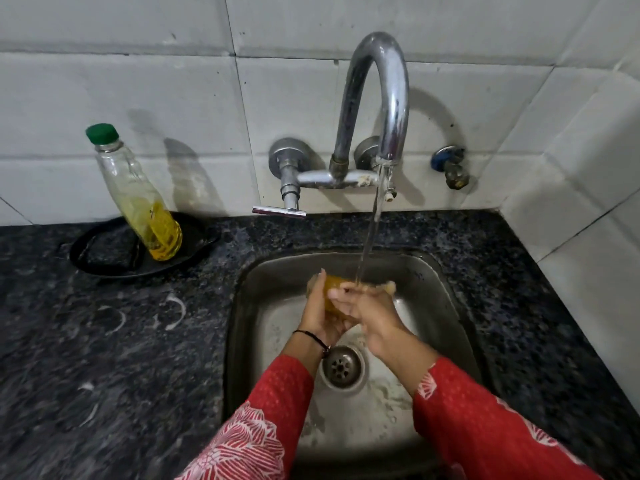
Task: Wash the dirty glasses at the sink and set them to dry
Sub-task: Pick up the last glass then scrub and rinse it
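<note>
At the far left a bottle with a green cap and a little yellow liquid is seen leaning in a black tray. A dark scrub pad lies beside it in the same tray. On the dark stone countertop in front of the tray, pale ring marks are left, like the prints of wet rims.

Further right, a curved tap is fixed to the tiled wall, and a water stream falls from it into the steel sink.

The stream is met by an amber glass, held above the basin and well back from the drain. It is cupped from the left and behind by the left hand, whose fingers are curled round it. The right hand is closed over it from the right, with bent fingers laid across its near side.

So little of the thing shows between the palms that it is only taken for a glass. Its long axis appears to tilt up towards the stream, but this cannot be told for certain.

The step is judged to be rinsing. No drying rack is in view. If the glass is to be set on the counter at the left, the left hand is the nearer one, and it already carries the glass from that side.

At the far right a small blue-handled valve is mounted on the wall.
</note>
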Tool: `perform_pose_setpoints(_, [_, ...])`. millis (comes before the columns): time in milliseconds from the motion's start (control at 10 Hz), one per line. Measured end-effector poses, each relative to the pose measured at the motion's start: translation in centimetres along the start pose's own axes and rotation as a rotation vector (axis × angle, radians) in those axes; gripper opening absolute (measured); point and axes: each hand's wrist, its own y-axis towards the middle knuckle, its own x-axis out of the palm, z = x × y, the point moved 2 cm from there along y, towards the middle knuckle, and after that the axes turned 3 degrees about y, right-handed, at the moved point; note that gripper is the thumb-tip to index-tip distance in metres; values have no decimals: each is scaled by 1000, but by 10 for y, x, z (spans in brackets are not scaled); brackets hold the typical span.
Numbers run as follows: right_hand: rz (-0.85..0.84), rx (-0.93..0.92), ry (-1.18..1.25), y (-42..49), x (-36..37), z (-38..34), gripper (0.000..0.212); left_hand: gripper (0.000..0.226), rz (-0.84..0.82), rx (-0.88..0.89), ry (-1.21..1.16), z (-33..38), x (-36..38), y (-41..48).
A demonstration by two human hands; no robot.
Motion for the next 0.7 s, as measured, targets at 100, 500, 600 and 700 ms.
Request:
perform_pose_setpoints(100, [-5, 124, 127, 4, 10, 1, 12, 57, 21, -30, 3, -1, 3, 1])
perform_pose_setpoints(500, [-254, -588, -1198, 2, -14, 4, 25, 73, -4, -134, 122, 5, -6, 4])
perform_pose_setpoints(600, [36, 0, -38, 1, 3, -2, 17, 63, -1, -22, 54, 4, -5, 7])
perform_pose_setpoints(700, [-12, 53, 96, -4, 10, -2, 13, 59, 51, -4, 80, 3, -7, 10])
